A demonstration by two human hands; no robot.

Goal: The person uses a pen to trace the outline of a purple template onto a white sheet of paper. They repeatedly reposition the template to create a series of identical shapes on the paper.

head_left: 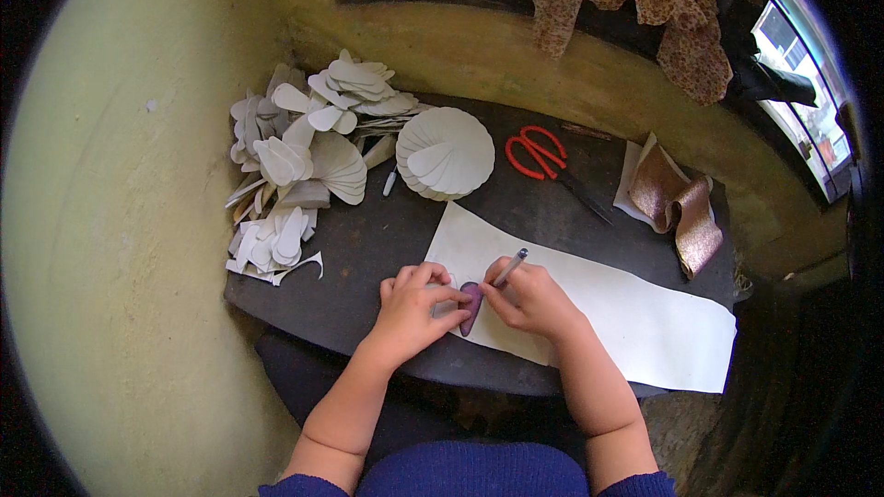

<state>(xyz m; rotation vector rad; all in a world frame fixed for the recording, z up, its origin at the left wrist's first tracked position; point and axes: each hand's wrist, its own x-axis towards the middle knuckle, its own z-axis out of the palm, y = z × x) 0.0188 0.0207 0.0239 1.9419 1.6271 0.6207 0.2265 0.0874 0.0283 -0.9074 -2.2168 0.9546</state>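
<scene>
A long white sheet (608,299) lies slantwise on the dark table. On its left end rests a purple teardrop-shaped template (471,309). My left hand (414,308) holds this template down, its thumb and fingertips pressed on the left side. Pinched in my right hand (532,299) is a grey pen (512,265), its upper end pointing up and right. The pen's tip is hidden by my fingers, close to the template's right edge. A faint drawn outline seems to show beside my left fingers.
Stacks of white teardrop cutouts (281,161) fill the table's far left, beside a round fanned pile (446,155). A white-capped pen (389,182) lies between them. Red-handled scissors (539,155) lie behind the sheet. Bronze glittery strips (677,202) sit at the right. Yellowish walls (129,175) border the table.
</scene>
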